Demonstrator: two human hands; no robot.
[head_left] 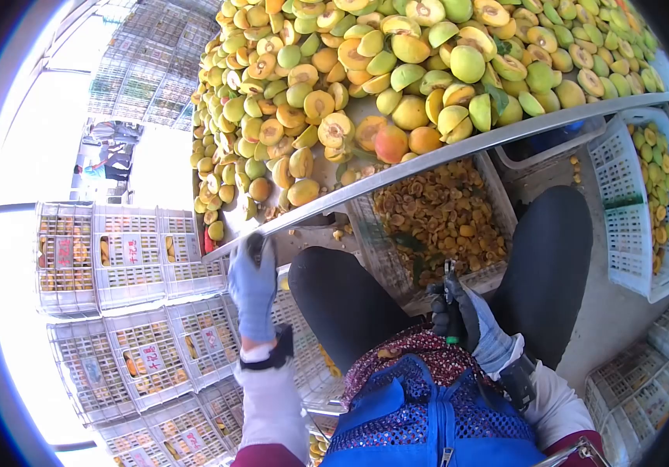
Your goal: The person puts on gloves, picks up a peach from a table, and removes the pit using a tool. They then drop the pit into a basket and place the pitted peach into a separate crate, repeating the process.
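The fingers of your right hand (463,315) are closed around a small green-handled tool (450,272), its metal tip pointing to 12 o'clock at a crate (367,233) of fruit pieces between your knees. At 9 o'clock, your gloved left hand (253,288) reaches the bench (428,159) edge; I cannot tell its grip. Fruit (397,109) is piled beyond.

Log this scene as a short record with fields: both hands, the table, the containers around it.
left hand: gloved left hand at the table rim; grip unclear
right hand: gloved right hand closed on a small tool over the lap
table: heaped with halved fruit, yellow-green
below table: crate holding fruit pieces
right side: white basket, partly filled with fruit
left side: stacked crates with labels
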